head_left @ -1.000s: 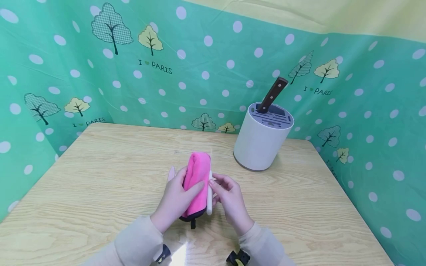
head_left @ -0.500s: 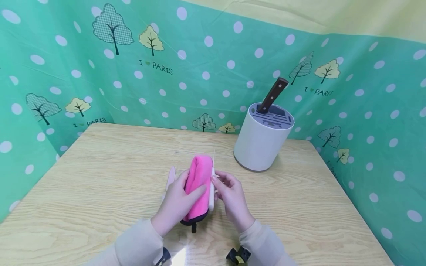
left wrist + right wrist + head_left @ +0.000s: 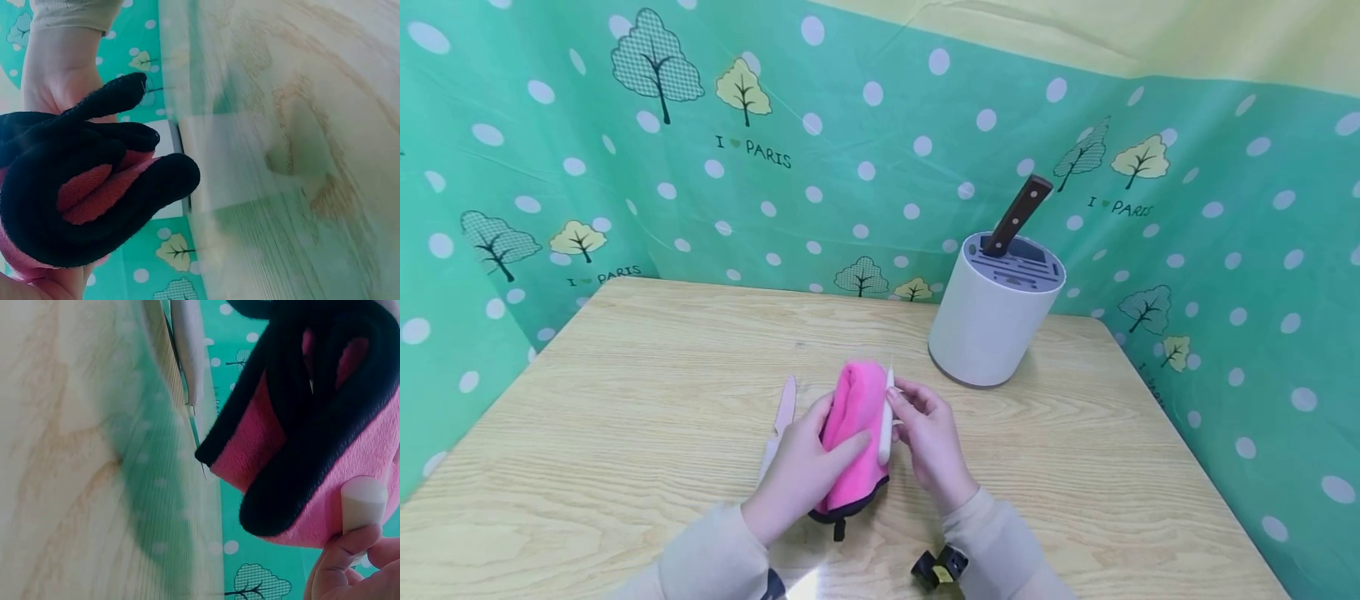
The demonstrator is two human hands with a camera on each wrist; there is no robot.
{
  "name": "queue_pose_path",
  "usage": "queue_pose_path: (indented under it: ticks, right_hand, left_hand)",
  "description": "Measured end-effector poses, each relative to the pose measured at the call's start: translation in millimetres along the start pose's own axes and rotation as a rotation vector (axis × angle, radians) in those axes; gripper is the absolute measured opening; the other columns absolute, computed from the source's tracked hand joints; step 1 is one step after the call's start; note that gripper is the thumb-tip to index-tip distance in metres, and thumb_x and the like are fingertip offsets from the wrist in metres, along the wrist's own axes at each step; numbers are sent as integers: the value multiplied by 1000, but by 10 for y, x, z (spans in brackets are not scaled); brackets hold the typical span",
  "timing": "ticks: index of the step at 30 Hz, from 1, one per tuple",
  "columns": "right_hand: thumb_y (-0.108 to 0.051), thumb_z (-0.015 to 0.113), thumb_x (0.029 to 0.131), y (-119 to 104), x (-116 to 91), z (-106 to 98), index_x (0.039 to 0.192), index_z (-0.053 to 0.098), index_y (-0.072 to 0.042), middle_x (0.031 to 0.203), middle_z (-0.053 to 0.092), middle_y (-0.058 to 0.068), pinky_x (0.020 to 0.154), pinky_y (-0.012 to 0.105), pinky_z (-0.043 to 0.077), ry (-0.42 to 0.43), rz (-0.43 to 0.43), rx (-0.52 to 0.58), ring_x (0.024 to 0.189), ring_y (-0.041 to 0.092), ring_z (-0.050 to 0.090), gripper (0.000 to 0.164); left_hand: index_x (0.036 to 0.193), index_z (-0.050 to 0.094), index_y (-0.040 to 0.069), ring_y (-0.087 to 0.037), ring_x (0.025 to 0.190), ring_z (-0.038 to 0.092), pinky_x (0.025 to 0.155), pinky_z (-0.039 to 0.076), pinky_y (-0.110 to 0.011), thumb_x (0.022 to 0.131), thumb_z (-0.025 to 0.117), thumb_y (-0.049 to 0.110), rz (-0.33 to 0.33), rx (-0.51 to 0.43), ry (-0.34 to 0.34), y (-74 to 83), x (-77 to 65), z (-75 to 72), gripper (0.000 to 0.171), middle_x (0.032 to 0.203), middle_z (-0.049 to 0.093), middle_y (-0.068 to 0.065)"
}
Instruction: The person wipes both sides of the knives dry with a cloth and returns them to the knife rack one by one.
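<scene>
My left hand (image 3: 801, 467) grips a folded pink towel (image 3: 867, 398) with black edging and a black loop at its near end. In the left wrist view, the end of the towel (image 3: 87, 194) shows its folded layers. My right hand (image 3: 934, 442) pinches the white handle of a slim knife (image 3: 887, 433) along the towel's right side. The blade, pointing away, appears only as a thin line. The handle's butt (image 3: 364, 503) stands against the pink cloth in the right wrist view. A second knife (image 3: 786, 404) with a pinkish blade lies left of my left hand, its handle partly hidden.
A white cylindrical knife block (image 3: 988, 325) stands at the back right of the wooden table (image 3: 647, 400). One dark-handled knife (image 3: 1018, 215) sits in its slots. A green patterned curtain (image 3: 820, 192) hangs behind and on both sides.
Both hands and the towel have shifted slightly right. The towel is nearer me, while the held knife has slid up along it and its blade looks shorter. More of the table knife shows.
</scene>
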State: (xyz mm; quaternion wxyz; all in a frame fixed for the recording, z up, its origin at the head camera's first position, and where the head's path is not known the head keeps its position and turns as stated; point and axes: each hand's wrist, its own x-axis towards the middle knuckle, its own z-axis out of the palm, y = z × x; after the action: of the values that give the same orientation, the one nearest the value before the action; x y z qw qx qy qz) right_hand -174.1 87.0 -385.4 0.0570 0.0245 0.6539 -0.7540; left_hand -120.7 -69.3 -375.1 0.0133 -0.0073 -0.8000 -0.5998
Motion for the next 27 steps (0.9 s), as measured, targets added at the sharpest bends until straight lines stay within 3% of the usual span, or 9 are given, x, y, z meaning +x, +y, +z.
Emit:
queue_pose_path:
  ticks: [11, 19, 27]
  right_hand:
    - [-8, 55, 100, -20, 42, -49, 133, 50, 13, 94, 56, 1, 56, 15, 44, 16, 1, 39, 69, 5, 53, 40]
    - [-8, 55, 99, -48, 44, -73, 132, 49, 13, 92, 55, 0, 56, 15, 44, 4, 0, 31, 68, 5, 54, 40]
    - [-7, 55, 99, -15, 42, -64, 132, 49, 13, 91, 54, 1, 55, 15, 44, 4, 3, 23, 68, 7, 54, 39]
  left_hand:
    - [141, 51, 8, -17, 94, 70, 78, 59, -32, 88, 73, 25, -3, -19, -40, 1, -37, 17, 60, 121, 69, -13]
    - [137, 55, 10, -14, 92, 69, 77, 57, -26, 87, 74, 21, -22, -27, -33, 3, -40, 29, 55, 113, 71, -7]
    - [138, 53, 8, -16, 95, 69, 80, 58, -32, 87, 74, 23, -22, -14, -22, -18, -20, 21, 57, 119, 69, -10]
